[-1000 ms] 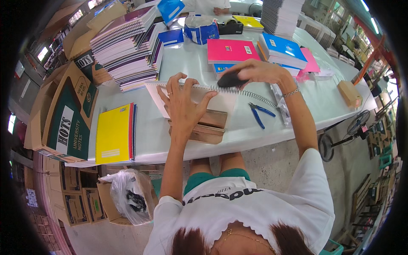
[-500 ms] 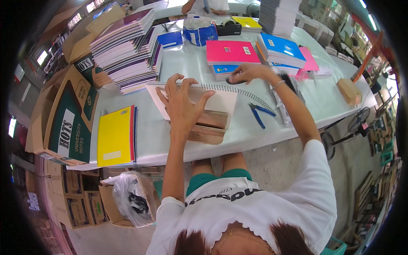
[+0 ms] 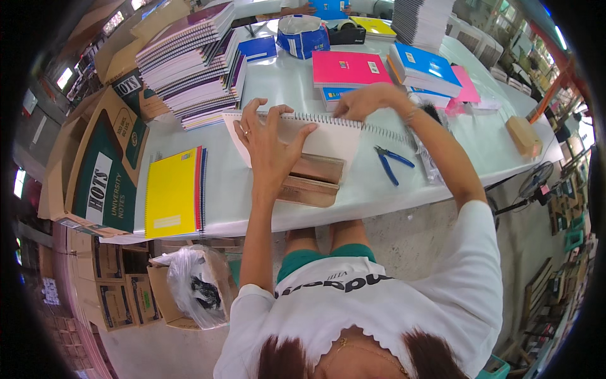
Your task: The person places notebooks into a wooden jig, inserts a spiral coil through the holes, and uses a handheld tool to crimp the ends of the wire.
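Observation:
A white-paged notebook (image 3: 344,140) leans upright against a slotted wooden block (image 3: 309,194) at the table's near edge. My left hand (image 3: 270,142) grips the notebook, fingers curled over its punched top edge and thumb on the near face. Along that edge runs a wire spiral coil (image 3: 390,132), its loose tail trailing out to the right. My right hand (image 3: 369,103) is bent down over the coil near the notebook's right corner; its fingertips are partly hidden and slightly blurred. Blue-handled cutters (image 3: 394,165) lie on the table below the coil's tail.
Yellow and other spiral notebooks (image 3: 172,192) lie at left beside an open carton (image 3: 104,167). Tall notebook stacks (image 3: 192,69) stand behind. Pink (image 3: 350,68) and blue (image 3: 426,69) notebooks lie beyond my right hand. Across the table a person's hands hold a blue notebook (image 3: 329,9).
My right hand has moved slightly left and down onto the coil, its fingers closing in. The left hand keeps its hold. Across the table, a blue notebook has been raised.

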Motion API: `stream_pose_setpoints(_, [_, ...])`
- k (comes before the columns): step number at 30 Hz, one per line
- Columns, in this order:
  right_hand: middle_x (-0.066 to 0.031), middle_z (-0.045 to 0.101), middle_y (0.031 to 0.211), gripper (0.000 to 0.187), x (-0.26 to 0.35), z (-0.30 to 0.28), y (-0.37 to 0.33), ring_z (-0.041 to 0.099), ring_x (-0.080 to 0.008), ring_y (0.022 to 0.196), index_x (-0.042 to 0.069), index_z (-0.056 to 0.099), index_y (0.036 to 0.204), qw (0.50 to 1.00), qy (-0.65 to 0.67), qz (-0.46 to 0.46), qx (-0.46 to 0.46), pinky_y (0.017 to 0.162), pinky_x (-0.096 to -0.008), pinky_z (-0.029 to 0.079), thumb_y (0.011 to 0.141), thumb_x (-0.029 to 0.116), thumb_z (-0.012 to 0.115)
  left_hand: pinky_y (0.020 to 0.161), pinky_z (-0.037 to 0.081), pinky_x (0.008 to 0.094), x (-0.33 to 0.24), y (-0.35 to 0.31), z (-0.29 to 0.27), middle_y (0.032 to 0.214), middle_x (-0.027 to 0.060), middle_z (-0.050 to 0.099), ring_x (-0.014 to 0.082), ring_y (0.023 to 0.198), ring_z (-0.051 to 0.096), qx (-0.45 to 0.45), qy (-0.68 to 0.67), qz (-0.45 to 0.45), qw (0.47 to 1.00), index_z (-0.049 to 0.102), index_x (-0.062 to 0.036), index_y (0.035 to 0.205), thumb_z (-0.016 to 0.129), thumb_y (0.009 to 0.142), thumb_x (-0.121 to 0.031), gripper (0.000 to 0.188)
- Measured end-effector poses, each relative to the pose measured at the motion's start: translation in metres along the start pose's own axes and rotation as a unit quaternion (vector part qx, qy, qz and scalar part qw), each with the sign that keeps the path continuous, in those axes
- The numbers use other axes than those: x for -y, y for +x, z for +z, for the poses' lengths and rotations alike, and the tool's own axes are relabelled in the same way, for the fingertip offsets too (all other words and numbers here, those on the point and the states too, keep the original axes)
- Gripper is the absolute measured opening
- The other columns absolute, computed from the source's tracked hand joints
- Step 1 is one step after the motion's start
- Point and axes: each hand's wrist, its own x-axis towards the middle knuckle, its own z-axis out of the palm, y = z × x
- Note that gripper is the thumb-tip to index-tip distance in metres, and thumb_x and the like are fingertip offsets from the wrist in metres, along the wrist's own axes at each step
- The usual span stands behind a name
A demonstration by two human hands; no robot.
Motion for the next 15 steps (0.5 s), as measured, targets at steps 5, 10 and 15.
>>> stream_pose_setpoints(5, [-0.0087,0.058,0.126,0.062,-0.031,-0.008,0.003,0.061,-0.0187,0.105,0.004,0.061,0.123,0.984,0.146,-0.056,-0.087,0.076,-0.0340,0.058,0.083,0.050,0.068,0.106,0.024,0.0483,0.001,0.001,-0.009,0.128,0.0146,0.043,0.0328,0.125,0.037,-0.019,0.017,-0.003,1.000,0.065,-0.0125,0.102,0.080,0.073,-0.042,0.044])
stream_pose_setpoints(10, [-0.0094,0.058,0.124,0.056,0.028,-0.014,-0.018,0.060,-0.0233,0.105,0.005,0.061,0.123,0.966,0.160,-0.202,-0.001,0.086,-0.0326,0.055,0.085,0.045,0.067,0.107,0.024,0.0484,0.009,0.000,-0.007,0.129,0.0148,0.041,0.0333,0.127,0.035,-0.007,0.013,-0.007,1.000,0.064,-0.0121,0.104,0.080,0.073,-0.040,0.045])
stream_pose_setpoints(15, [-0.0118,0.064,0.117,0.057,0.020,-0.012,0.000,0.065,-0.0235,0.094,0.002,0.062,0.123,0.996,0.073,0.007,-0.058,0.080,-0.0312,0.056,0.083,0.043,0.068,0.108,0.024,0.0485,0.013,-0.001,-0.012,0.133,0.0154,0.038,0.0343,0.130,0.033,-0.036,0.021,-0.010,0.999,0.064,-0.0124,0.106,0.080,0.073,-0.038,0.045])
